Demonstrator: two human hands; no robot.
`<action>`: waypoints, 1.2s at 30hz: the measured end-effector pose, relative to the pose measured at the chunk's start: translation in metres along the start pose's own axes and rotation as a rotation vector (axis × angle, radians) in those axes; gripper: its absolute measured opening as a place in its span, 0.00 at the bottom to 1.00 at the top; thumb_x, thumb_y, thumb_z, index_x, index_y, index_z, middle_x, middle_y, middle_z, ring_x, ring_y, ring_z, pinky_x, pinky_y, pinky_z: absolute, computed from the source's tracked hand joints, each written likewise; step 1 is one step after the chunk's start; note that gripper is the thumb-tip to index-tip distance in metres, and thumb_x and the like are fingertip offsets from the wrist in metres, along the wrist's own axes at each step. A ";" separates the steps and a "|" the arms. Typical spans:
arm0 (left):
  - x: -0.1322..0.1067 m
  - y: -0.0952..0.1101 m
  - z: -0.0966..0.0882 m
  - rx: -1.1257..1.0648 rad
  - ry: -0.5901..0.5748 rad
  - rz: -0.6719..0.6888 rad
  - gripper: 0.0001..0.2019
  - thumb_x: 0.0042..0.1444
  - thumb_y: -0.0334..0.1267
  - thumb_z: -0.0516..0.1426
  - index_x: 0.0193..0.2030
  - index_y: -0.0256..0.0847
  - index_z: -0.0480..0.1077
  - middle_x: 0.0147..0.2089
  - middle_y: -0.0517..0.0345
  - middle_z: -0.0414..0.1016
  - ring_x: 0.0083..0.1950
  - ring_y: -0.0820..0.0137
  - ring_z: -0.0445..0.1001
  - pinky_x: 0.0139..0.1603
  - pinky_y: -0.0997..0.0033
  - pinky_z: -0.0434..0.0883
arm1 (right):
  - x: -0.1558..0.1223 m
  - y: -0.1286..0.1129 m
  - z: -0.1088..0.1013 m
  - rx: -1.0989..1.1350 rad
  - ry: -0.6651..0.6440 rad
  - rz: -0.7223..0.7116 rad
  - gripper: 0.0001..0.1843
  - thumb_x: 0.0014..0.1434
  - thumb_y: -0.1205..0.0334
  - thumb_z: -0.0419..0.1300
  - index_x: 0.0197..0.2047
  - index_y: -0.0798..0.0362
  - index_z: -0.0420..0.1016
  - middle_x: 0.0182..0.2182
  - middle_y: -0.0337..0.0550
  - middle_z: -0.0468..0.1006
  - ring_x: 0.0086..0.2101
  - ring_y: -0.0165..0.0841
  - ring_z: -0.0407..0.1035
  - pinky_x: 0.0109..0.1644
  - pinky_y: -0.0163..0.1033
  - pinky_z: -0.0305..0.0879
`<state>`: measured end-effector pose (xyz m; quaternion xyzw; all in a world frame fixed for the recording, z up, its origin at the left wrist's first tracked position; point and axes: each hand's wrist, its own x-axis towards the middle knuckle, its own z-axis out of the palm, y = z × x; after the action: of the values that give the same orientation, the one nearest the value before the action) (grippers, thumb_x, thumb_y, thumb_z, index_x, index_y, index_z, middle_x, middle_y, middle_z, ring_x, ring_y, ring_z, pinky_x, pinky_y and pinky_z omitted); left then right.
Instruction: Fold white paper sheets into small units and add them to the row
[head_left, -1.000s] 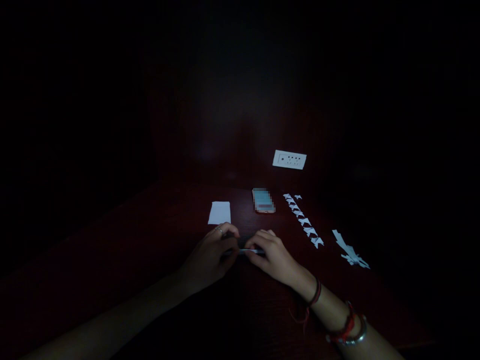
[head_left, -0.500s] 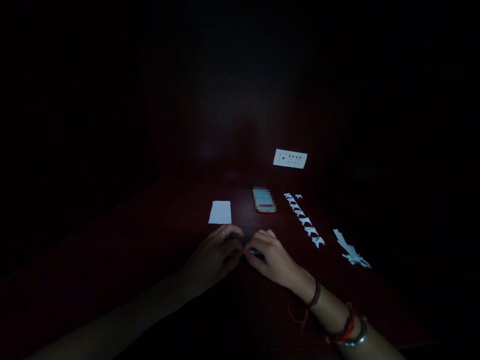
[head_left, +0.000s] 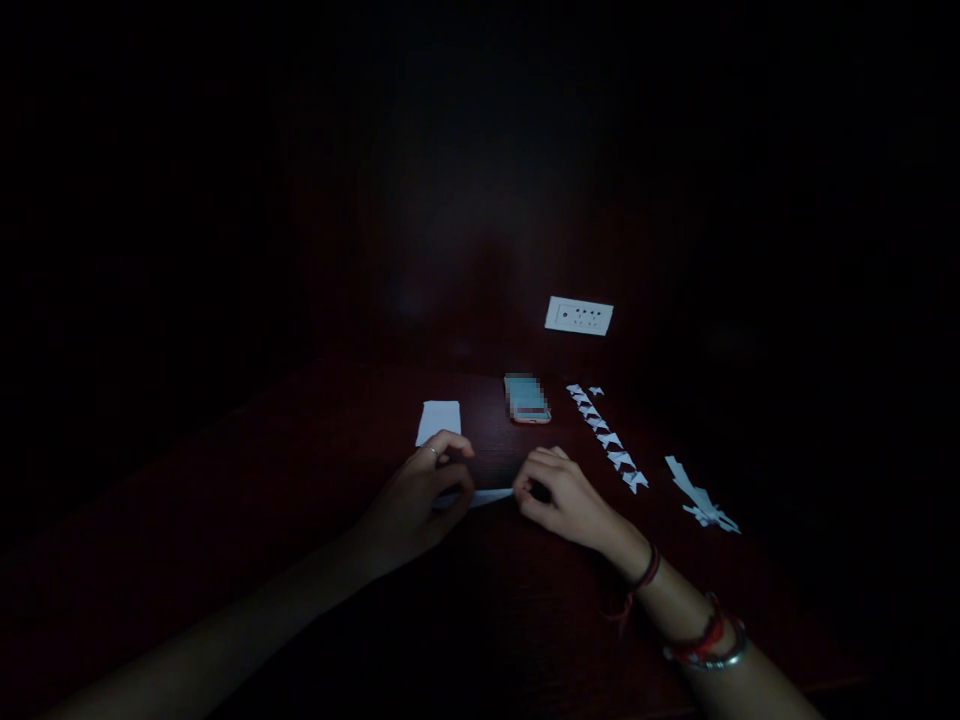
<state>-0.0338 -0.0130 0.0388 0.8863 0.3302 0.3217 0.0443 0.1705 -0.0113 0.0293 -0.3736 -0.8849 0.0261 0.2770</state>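
The scene is very dark. My left hand (head_left: 420,495) and my right hand (head_left: 564,497) rest on a dark red table (head_left: 315,480), each pinching one end of a narrow white paper strip (head_left: 487,496) stretched between them. Both hands have curled fingers. A ring shows on my left hand, and bracelets sit on my right wrist. A small white paper sheet (head_left: 439,419) lies just beyond my left hand.
A phone (head_left: 526,399) lies past the hands. To its right runs a row of cut white paper shapes (head_left: 607,440), with more paper scraps (head_left: 701,500) farther right. A white wall socket plate (head_left: 578,316) sits behind the table.
My hands have moved apart, the right one going rightward, and the white strip between them now shows at greater length.
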 end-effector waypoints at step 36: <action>0.001 -0.028 0.015 0.004 0.071 -0.023 0.10 0.49 0.33 0.53 0.40 0.44 0.64 0.47 0.58 0.55 0.47 0.67 0.59 0.45 0.67 0.62 | 0.002 -0.004 0.001 -0.072 0.076 -0.009 0.04 0.54 0.68 0.50 0.31 0.55 0.65 0.31 0.41 0.65 0.35 0.31 0.57 0.39 0.38 0.52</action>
<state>-0.0402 0.0111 0.0194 0.8706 0.3425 0.3516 0.0347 0.1663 -0.0130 0.0301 -0.3802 -0.8757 -0.0213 0.2967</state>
